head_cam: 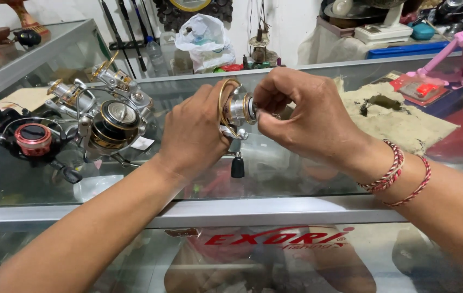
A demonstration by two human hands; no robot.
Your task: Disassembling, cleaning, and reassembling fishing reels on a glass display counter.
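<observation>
The small silver spinning fishing reel with a gold wire bail point(235, 108) is held up over the glass display counter point(275, 209), between both hands, its black handle knob hanging below. The left hand point(193, 133) wraps the reel body with fingers curled together, while the right hand point(307, 116) pinches the front of the silver spool between thumb and fingertips. The step in hand looks like fitting or turning the spool; the next move calls for a steady body and a fine twist.

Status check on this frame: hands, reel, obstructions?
Left hand grips silver spinning reel. Right hand pinches its spool end. Other reels lie left, apart.
</observation>
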